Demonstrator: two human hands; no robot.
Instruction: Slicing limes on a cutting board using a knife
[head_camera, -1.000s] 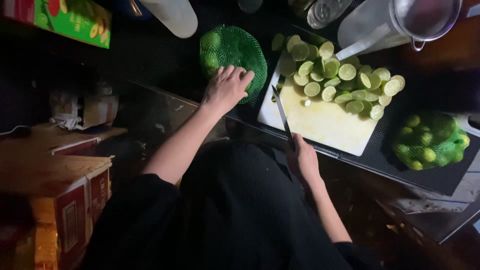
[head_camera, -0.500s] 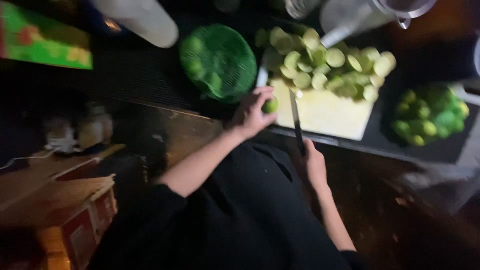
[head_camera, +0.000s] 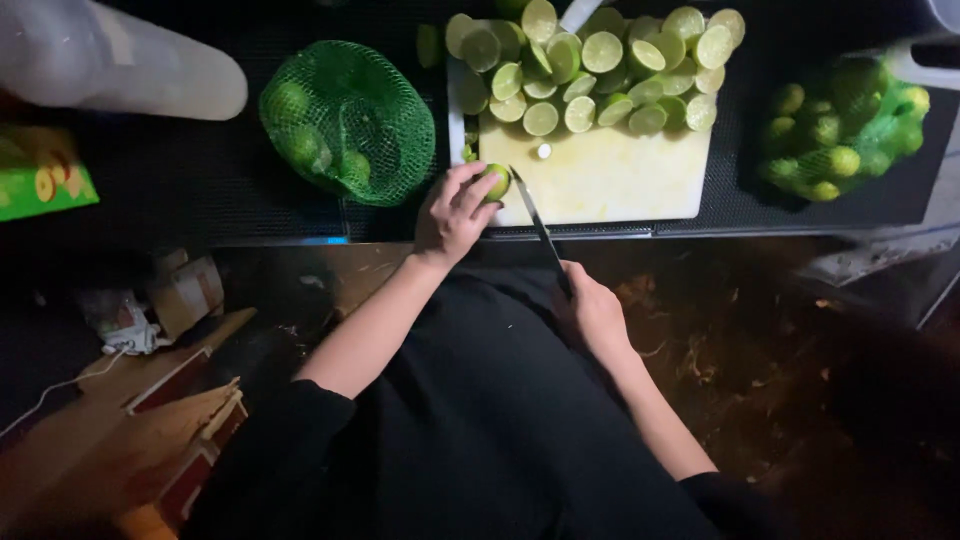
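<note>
A green net bag of limes (head_camera: 345, 120) lies at the left on the dark worktop (head_camera: 200, 190); just right of it the left hand (head_camera: 455, 212) is curled around a whole lime (head_camera: 496, 181), pressing it on the near left corner of the white cutting board (head_camera: 600, 180); the knife (head_camera: 538, 225) runs from the lime back to the right hand (head_camera: 592, 310), which is closed on its handle; halved limes (head_camera: 590, 60) are piled at the far edge of the board.
</note>
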